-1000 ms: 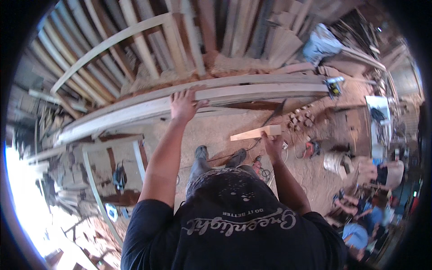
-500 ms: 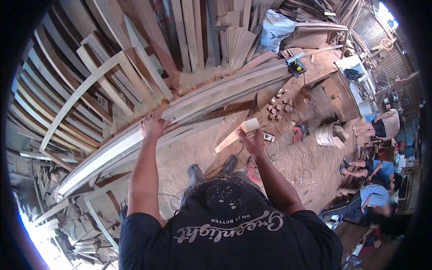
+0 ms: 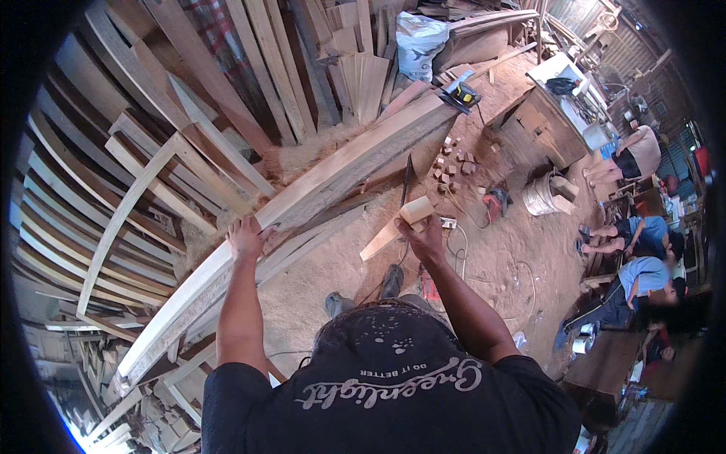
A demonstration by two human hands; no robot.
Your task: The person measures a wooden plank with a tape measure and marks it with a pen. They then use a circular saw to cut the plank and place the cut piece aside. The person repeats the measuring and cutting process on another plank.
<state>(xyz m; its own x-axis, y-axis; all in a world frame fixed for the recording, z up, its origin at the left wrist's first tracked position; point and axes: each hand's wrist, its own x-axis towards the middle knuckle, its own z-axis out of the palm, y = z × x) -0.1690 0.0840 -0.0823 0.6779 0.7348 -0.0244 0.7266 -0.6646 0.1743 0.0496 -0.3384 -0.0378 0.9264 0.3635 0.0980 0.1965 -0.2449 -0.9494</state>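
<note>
My left hand (image 3: pixel 248 238) rests on top of a long, thick wooden beam (image 3: pixel 318 170), its fingers spread and thumb apart. The beam runs diagonally from lower left to upper right. My right hand (image 3: pixel 425 240) is closed round a pale wooden piece (image 3: pixel 416 210) with a blocky end, held above the floor on the near side of the beam. A flat, tapered length (image 3: pixel 380 240) extends left from the block; whether the two are one piece I cannot tell. My right palm is hidden.
A yellow-and-black power tool (image 3: pixel 461 96) sits on the beam's far end. Small wooden blocks (image 3: pixel 454 163) lie on the dusty floor near a red power tool (image 3: pixel 497 203) and a bucket of offcuts (image 3: pixel 541 197). Curved planks (image 3: pixel 113 219) stand left. People (image 3: pixel 643 276) are at the right.
The view has turned, so the beam slants more steeply. My left hand stays on the beam, and my right hand still holds the wooden piece, now tilted slightly differently.
</note>
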